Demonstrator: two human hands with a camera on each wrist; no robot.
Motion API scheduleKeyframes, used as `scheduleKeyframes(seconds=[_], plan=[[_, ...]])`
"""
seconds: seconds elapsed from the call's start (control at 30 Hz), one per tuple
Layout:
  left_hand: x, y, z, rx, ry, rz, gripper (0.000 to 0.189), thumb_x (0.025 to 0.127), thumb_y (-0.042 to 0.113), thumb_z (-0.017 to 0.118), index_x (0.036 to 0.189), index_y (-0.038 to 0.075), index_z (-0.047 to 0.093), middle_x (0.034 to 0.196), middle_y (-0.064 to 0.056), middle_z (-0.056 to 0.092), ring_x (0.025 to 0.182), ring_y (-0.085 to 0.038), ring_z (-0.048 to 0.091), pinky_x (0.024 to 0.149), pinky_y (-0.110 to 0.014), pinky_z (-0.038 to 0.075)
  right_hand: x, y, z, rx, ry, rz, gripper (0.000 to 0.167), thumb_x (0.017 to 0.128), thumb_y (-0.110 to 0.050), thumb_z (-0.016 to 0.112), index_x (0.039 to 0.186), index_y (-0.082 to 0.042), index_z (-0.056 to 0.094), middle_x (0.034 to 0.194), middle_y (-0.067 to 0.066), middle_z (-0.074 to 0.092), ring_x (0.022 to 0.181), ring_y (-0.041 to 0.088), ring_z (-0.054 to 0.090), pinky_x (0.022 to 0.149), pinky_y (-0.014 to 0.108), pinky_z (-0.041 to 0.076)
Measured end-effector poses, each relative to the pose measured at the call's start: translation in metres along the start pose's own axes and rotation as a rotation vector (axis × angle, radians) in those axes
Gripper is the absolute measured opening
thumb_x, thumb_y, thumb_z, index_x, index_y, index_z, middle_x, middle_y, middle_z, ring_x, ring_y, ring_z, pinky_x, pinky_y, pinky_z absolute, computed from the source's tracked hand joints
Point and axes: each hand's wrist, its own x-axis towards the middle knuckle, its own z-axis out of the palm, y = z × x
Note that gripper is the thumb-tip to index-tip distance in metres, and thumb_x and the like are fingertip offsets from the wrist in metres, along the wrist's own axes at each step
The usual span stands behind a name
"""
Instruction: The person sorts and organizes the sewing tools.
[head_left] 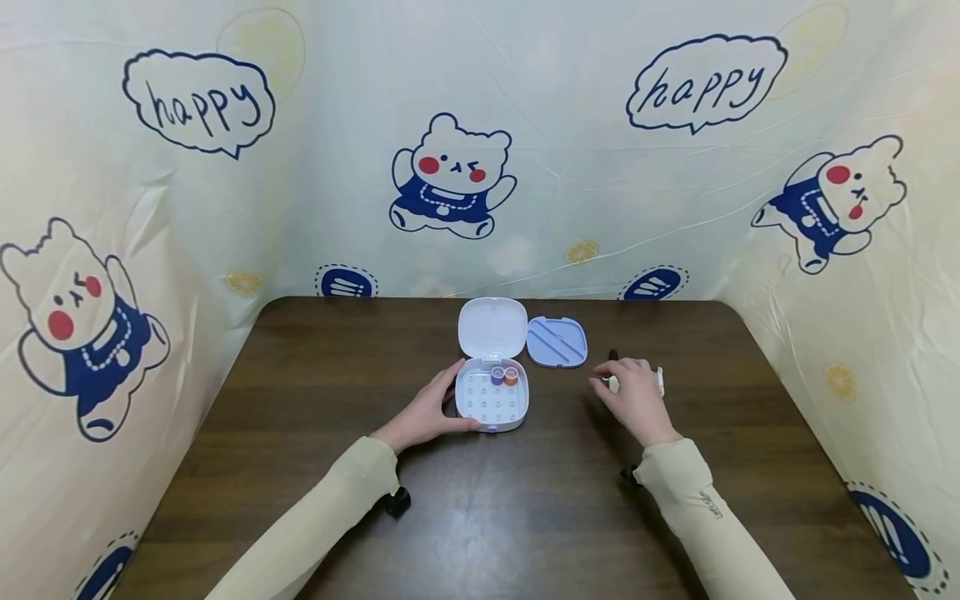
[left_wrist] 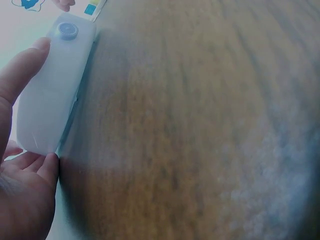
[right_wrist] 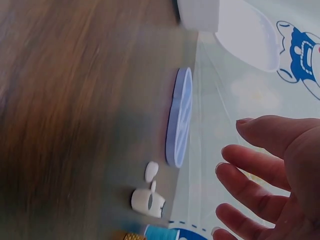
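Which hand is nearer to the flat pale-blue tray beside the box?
Right. The right hand is just to the right of the tray, not touching it; the left hand is farther left, gripping the open box.

The head view is brightly, softly lit; pale glare is mirrored well in from the far edge of the dark brown, wood-grained bench (head_left: pixel 465 542), and soft shadow is cast beside the right hand (head_left: pixel 636 398). Grain is blurred in both wrist views, the left being bleached beyond the bench.
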Motion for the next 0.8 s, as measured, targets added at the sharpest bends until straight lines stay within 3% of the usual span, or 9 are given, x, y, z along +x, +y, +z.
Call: scheduleKeyframes(seconds=[0.8], plan=[[-0.001,0.0,0.001,0.001,0.001,-0.009,0.115,0.082,0.038,0.091,0.168,0.017,0.018,0.17,-0.011,0.024,0.153,-0.029,0.034,0.124,-0.046,0.032,-0.008,0.041,-0.017,-0.01,0.132,0.058,0.021,0.094,-0.012,0.076,0.108,0.004,0.076,0.104,0.024,0.072,0.103,0.048,0.054,0.09,0.062,0.042]])
